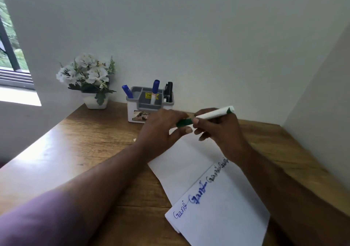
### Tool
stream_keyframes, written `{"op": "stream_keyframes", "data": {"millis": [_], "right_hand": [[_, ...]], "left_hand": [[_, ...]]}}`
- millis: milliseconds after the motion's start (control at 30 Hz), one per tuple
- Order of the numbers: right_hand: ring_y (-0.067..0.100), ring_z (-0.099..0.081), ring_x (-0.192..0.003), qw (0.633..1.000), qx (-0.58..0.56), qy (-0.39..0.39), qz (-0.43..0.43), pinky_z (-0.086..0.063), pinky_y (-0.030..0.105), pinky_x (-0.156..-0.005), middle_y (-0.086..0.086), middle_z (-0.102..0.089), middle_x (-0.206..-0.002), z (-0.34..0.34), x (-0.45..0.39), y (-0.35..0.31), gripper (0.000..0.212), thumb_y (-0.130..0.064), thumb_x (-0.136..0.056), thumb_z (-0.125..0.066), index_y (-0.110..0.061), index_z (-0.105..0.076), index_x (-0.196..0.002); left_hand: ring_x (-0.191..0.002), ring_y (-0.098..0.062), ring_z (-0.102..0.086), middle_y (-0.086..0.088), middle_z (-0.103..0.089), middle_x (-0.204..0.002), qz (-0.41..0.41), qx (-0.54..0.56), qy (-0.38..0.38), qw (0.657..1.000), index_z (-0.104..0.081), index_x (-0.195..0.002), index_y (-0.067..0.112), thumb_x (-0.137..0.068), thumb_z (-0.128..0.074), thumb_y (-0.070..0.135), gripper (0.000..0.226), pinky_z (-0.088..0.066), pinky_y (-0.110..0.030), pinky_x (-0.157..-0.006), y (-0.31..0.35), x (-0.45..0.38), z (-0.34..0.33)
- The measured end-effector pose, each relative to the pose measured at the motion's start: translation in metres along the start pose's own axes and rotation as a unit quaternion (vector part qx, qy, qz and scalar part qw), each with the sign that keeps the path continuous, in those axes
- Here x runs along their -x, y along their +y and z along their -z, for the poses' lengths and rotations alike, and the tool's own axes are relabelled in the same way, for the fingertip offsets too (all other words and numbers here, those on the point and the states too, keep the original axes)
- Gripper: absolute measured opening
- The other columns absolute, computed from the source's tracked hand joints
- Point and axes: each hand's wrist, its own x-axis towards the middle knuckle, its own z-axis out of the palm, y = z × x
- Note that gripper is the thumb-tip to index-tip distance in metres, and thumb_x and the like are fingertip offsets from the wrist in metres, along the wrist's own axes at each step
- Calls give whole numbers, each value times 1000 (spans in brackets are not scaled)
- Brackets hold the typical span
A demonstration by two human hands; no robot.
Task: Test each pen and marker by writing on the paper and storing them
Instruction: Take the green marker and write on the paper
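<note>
Green marker (212,114): right hand (219,130) grips barrel, left hand (161,130) pinches cap, above paper (208,189); organizer (149,103) far.

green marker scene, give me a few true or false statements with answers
1. The right hand holds the white barrel of the green marker. True.
2. The left hand rests flat on the paper. False: its fingers grip the marker's green cap.
3. The organizer holds two blue-capped markers and black pens. True.
4. The paper is blank. False: the same word is written on it several times in blue and dark ink.
5. The flower pot stands right of the organizer. False: it stands left of it, near the window.
</note>
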Motion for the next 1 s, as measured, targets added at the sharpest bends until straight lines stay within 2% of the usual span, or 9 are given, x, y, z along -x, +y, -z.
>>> {"op": "stream_keyframes", "data": {"millis": [133,267,400,467,600,700,767,900,1000], "right_hand": [[28,-66,-58,999,-33,21,10,-53,33,-53,17,-70,-68,3,22,7,3,-1,-79,-73,-2,-72,-82],[26,-63,-53,999,-20,32,5,-49,33,-52,11,-68,-60,13,37,5,11,-3,-74,-76,0,-66,-71],[16,-42,-37,998,-54,-15,27,-32,21,-42,-1,-53,-43,41,47,-6,25,-8,-72,-66,-16,-52,-53],[12,-36,-34,998,-62,-15,23,-27,19,-42,-2,-49,-39,48,53,-7,27,-5,-74,-62,-15,-50,-51],[7,-30,-28,976,-200,56,-68,-20,15,-37,1,-43,-38,43,52,-2,32,-1,-73,-58,-16,-46,-49],[1,-28,-27,899,-361,202,-146,-17,12,-29,-7,-37,-38,85,42,1,19,-11,-74,-56,-18,-42,-64],[2,-30,-30,894,-346,252,-132,-22,13,-29,-8,-38,-42,113,47,7,19,-17,-85,-54,-19,-44,-69],[4,-46,-41,931,-310,141,-135,-37,14,-39,-1,-57,-55,90,62,15,16,-22,-88,-50,-13,-63,-86],[8,-53,-42,937,-307,24,-164,-41,18,-40,4,-62,-54,64,69,8,17,-27,-70,-68,-10,-67,-75]], "left_hand": [[-81,-10,-54,3,-67,-93,-40,44,-45,997,-63,-107,19,-91,-42,41,34,-44,-27,-71,4,0,1],[-71,-2,-51,17,-53,-79,-19,151,-128,980,-59,-97,19,-94,-43,28,19,-40,-19,-64,21,-2,4],[-60,-6,-46,1,-50,-72,72,328,-300,893,-58,-90,15,-98,-39,36,30,-42,-18,-56,50,-14,19],[-60,-9,-45,1,-50,-72,87,347,-331,873,-60,-89,18,-97,-40,40,31,-40,-19,-55,57,-15,22],[-70,-2,-51,11,-58,-81,-37,103,-186,976,-61,-100,20,-96,-37,41,32,-37,-15,-64,68,-14,16],[-84,-10,-48,0,-53,-92,-66,-15,-53,996,-58,-106,9,-95,-44,22,22,-43,-27,-73,48,-9,30],[-80,-12,-49,-4,-55,-88,-69,-4,32,997,-57,-102,3,-93,-48,15,17,-44,-28,-69,26,-5,32],[-70,-7,-52,7,-53,-84,-15,123,-93,988,-50,-104,14,-96,-42,22,14,-43,-21,-60,37,1,4],[-67,-7,-54,1,-61,-85,27,214,-126,968,-50,-96,12,-93,-41,18,11,-45,-18,-56,46,8,-5]]}}
